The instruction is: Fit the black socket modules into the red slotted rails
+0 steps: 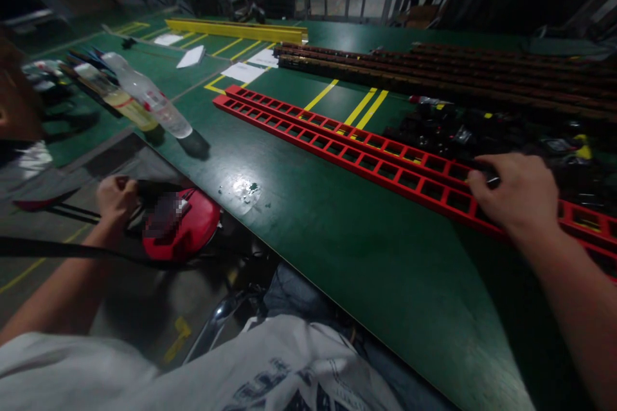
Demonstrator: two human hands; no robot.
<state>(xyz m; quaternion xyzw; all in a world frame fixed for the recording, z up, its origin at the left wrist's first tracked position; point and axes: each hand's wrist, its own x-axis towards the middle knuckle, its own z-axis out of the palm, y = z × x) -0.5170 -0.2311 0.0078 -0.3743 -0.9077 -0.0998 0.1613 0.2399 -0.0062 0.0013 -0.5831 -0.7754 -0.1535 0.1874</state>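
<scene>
On the green table lies a long red slotted rack (337, 131), two rows of square openings running toward the right edge. My right hand (518, 196) is above its right part, with thumb and fingers closed on a small black part (490, 176). Past the hand is a heap of black parts (448, 131), too dark to tell apart. Off the table's near left edge, my left hand (118, 198) is closed, and what it holds, if anything, is hidden. It is nearest to a red stool seat (205, 218) with a blurred dark item (164, 215) on it.
Two plastic bottles, a clear one (152, 96) and a yellowish one (128, 106), lean at the left. Long brown strips (385, 70) and a yellow rail (236, 30) lie farther back. White papers (243, 70) rest on the table. A person (17, 90) is at the far left.
</scene>
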